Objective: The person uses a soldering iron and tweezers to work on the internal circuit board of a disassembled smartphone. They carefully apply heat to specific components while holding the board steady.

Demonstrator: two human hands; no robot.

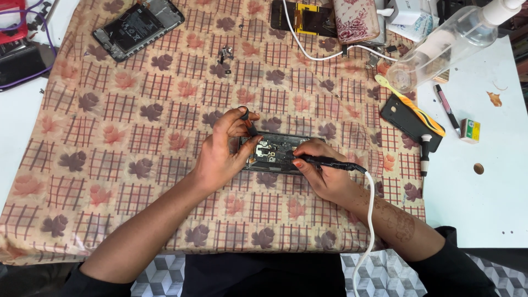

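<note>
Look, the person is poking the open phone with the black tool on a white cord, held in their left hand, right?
Not quite. The head view shows the black tool with the white cord in the right hand, not the left. It does touch the open phone. The left hand steadies the phone and pinches a small dark piece in its fingers.

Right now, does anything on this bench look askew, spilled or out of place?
The clear bottle lies tipped on its side at the cloth's top right edge. A brown scrap sits loose on the white table. Both hands work on the opened phone; nothing there looks wrong.
</note>
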